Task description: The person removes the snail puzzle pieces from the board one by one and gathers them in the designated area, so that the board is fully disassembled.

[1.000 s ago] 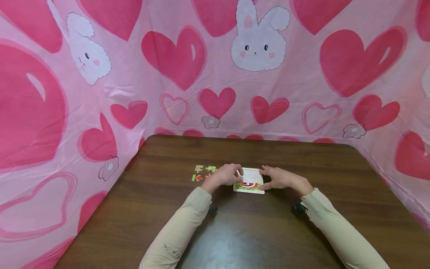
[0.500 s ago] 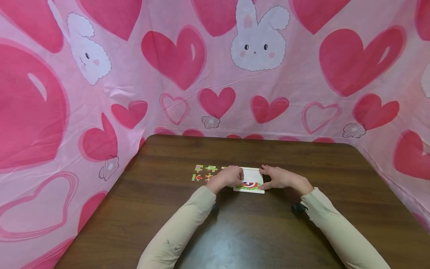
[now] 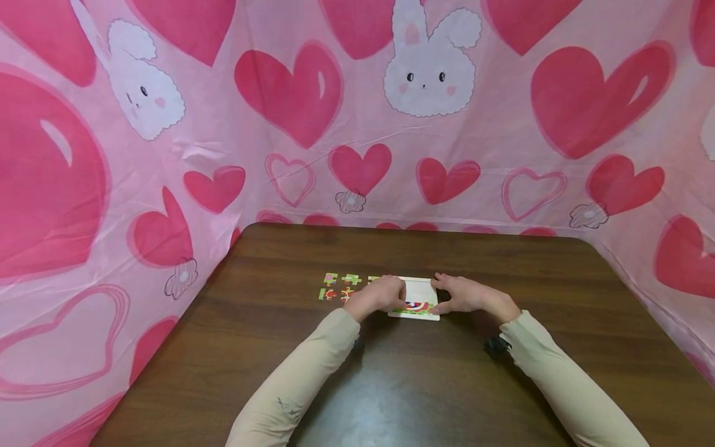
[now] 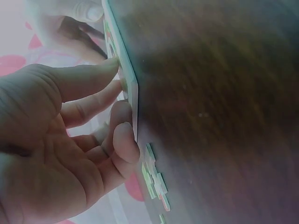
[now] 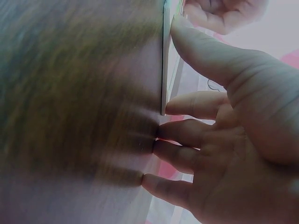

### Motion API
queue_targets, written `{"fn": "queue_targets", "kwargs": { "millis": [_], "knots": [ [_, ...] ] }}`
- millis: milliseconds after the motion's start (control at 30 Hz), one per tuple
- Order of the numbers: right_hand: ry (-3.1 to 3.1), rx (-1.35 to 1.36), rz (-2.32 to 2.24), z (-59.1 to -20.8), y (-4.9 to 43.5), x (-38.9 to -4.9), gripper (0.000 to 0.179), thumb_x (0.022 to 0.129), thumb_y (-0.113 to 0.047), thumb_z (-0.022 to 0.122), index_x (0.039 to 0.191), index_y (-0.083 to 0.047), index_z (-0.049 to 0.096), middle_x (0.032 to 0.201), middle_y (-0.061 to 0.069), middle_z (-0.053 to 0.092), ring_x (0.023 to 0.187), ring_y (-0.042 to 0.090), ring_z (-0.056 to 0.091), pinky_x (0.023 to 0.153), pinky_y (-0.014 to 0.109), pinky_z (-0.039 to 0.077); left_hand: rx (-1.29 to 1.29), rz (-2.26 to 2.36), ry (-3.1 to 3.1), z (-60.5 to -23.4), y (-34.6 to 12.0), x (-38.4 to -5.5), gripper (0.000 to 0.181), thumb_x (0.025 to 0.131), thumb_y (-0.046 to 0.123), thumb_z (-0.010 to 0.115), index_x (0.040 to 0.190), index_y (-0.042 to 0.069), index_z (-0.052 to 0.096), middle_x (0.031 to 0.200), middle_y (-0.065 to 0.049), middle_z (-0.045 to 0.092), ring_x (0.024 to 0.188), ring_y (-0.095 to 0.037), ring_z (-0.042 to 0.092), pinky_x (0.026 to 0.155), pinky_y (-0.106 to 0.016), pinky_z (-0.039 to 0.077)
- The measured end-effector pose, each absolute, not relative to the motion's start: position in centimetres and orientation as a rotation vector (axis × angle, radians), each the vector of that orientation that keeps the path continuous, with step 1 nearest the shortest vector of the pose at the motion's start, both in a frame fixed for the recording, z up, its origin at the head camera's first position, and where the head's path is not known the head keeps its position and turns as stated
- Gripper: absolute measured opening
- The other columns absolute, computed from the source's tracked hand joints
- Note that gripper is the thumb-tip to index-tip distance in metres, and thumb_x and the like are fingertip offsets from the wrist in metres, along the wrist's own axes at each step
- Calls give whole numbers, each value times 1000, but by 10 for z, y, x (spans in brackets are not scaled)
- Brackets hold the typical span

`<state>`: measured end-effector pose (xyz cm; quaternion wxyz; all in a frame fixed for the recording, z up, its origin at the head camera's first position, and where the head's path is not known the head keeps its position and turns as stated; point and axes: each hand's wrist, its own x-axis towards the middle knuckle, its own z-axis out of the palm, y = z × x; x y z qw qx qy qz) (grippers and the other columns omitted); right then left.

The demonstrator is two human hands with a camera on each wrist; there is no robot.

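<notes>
A white puzzle tray lies on the table, with joined, brightly coloured puzzle pieces along its near side. My left hand is over the tray's left part. In the left wrist view its thumb and forefinger tips meet the tray just inside the rim, and the other fingers curl beside the edge; I cannot tell whether a piece is between them. My right hand spans the tray's right side. Its thumb rests on the near right corner and its forefinger touches the far corner, with the other fingertips on the table.
Several loose puzzle pieces lie left of the tray in spaced rows, partly hidden by the left hand. They also show below the hand in the left wrist view. A pink cloth with hearts and rabbits hangs around the brown wooden table.
My left hand has shifted slightly right, and its thumb and forefinger have drawn in over the tray's left part, uncovering more loose pieces. My right hand and the tray have stayed put.
</notes>
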<state>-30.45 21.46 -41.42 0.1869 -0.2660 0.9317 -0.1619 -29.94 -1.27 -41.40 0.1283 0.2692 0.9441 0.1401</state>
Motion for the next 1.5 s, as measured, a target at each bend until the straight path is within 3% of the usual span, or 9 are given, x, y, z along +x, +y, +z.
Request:
{"fn": "queue_targets", "kwargs": {
  "millis": [500,867,1133,1500],
  "knots": [
    [2633,-770,-428,-416,215,-306,82,87,-48,70,145,2,42,155,31,27,143,47,29,113,59,28,773,345,2790,-414,-10,-297,19,88,27,71,74,15,67,73,6,58,87,-12,49,70,-23,42],
    [2637,-739,-425,-417,214,-306,82,85,-49,70,145,-1,43,156,29,28,143,46,29,113,59,29,834,462,2820,-412,-16,-296,16,87,9,61,73,15,63,68,7,54,66,-8,48,58,-20,38],
    [2644,-734,-435,-418,215,-306,82,85,-50,70,145,0,43,156,29,27,143,47,29,113,60,28,826,603,2797,-407,-22,-295,9,90,8,59,92,14,65,85,4,62,77,-11,54,71,-23,44],
    [2645,-746,-414,-417,215,-306,82,86,-48,71,145,1,42,156,29,27,143,47,29,113,59,28,827,813,2742,-401,-53,-291,10,95,8,59,95,11,69,84,1,65,76,-13,54,70,-25,45]
  ]
}}
